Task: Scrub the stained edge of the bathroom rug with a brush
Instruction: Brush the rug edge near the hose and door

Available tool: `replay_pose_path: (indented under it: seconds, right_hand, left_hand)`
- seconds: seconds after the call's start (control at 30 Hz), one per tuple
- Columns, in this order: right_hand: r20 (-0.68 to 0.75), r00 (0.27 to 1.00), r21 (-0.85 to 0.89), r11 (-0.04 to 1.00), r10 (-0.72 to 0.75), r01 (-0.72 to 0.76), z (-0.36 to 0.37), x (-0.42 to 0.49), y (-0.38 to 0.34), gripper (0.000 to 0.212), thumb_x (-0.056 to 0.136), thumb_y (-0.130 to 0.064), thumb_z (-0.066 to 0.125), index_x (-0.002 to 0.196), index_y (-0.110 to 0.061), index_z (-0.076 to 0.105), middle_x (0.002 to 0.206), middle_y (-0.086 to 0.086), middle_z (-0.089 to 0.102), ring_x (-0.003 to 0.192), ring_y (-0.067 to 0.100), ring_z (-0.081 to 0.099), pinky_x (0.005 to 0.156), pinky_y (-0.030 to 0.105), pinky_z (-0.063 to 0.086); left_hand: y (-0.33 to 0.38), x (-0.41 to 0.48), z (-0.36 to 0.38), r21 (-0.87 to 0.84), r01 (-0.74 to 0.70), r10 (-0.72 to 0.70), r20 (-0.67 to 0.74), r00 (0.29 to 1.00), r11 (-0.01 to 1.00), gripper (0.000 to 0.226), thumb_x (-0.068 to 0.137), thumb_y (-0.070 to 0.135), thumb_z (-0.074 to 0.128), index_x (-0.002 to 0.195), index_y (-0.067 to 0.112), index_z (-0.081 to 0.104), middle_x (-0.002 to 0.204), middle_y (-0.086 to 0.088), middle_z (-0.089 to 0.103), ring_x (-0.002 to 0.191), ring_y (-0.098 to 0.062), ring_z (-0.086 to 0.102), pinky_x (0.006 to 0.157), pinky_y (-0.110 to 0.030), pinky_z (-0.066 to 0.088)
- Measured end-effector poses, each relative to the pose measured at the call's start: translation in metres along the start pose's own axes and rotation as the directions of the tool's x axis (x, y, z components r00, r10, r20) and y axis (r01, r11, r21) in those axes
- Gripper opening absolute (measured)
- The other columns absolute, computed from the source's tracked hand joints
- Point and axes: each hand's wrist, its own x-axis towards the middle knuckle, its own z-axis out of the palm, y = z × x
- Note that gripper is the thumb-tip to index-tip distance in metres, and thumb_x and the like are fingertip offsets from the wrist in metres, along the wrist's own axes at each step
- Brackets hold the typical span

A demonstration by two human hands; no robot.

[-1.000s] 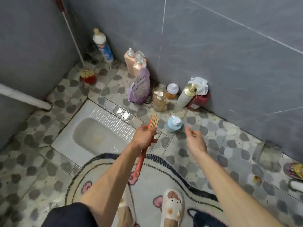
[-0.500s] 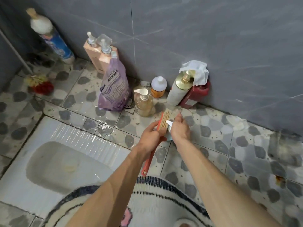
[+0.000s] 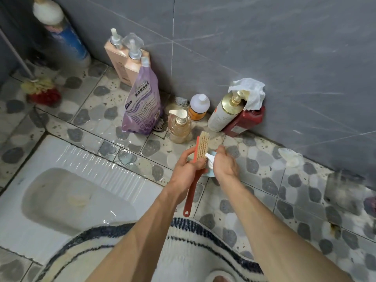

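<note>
Head view: left fingers [image 3: 184,157] grip brush [image 3: 203,146], right fingers [image 3: 222,152] clasp pump bottle [image 3: 210,173] just beside it.

Bottles [image 3: 180,127] along wall [image 3: 264,47], brush [image 3: 203,146] just before them, squat pan [image 3: 71,190] left, rug [image 3: 193,251] nearest, apparently overlapping pan

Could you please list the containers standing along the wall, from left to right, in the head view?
Blue bottle → purple pouch → amber pump bottle → orange bottle → gold-capped bottle → red bottle. The pink bottles overlap the pouch, so I left them out.
</note>
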Motion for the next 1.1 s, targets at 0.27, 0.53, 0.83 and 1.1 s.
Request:
replay_pose_path:
  seconds: [0.27, 0.53, 0.83, 1.1]
  right_hand:
    - [-0.069, 0.997, 0.059, 0.998, 0.033, -0.028, 0.015, 0.005, 0.005, 0.044, 0.104, -0.036, 0.028, 0.128, -0.015, 0.06, 0.134, 0.015, 0.06, 0.123, 0.036, 0.052, 0.104, 0.041, 0.04]
    - [-0.075, 0.997, 0.03, 0.999, 0.017, -0.015, 0.014, 0.002, -0.002, 0.032, 0.102, -0.025, 0.032, 0.12, -0.015, 0.057, 0.123, 0.012, 0.063, 0.115, 0.034, 0.057, 0.099, 0.043, 0.046]
    - [0.028, 0.994, 0.078, 0.991, 0.103, -0.105, 0.01, 0.002, -0.004, 0.051, 0.101, -0.048, 0.025, 0.136, -0.022, 0.05, 0.136, 0.012, 0.058, 0.121, 0.038, 0.053, 0.102, 0.055, 0.046]
    - [-0.125, 0.992, -0.017, 1.0, -0.027, 0.026, 0.016, 0.009, 0.008, 0.048, 0.108, -0.04, 0.021, 0.133, -0.015, 0.054, 0.137, 0.015, 0.058, 0.13, 0.038, 0.047, 0.105, 0.041, 0.035]
  left_hand:
    - [-0.015, 0.001, 0.003, -0.069, 0.068, -0.067, 0.011, 0.998, 0.995, 0.045, 0.095, -0.007, 0.054, 0.129, 0.021, 0.045, 0.068, 0.008, 0.068, 0.053, -0.008, 0.058, 0.058, -0.028, 0.046]
    - [-0.014, 0.005, 0.001, -0.03, 0.054, -0.053, 0.032, 0.998, 0.998, 0.044, 0.095, -0.009, 0.056, 0.129, 0.017, 0.048, 0.063, 0.014, 0.068, 0.054, -0.005, 0.062, 0.054, -0.026, 0.049]
    - [-0.011, 0.014, -0.003, 0.022, 0.077, -0.077, 0.029, 0.997, 0.997, 0.044, 0.093, -0.004, 0.061, 0.126, 0.023, 0.053, 0.095, -0.006, 0.068, 0.083, -0.022, 0.065, 0.072, -0.034, 0.053]
    - [-0.017, 0.015, -0.008, -0.025, 0.075, -0.074, 0.049, 0.996, 0.997, 0.046, 0.092, -0.008, 0.062, 0.126, 0.022, 0.053, 0.09, -0.001, 0.07, 0.07, -0.014, 0.065, 0.061, -0.029, 0.052]
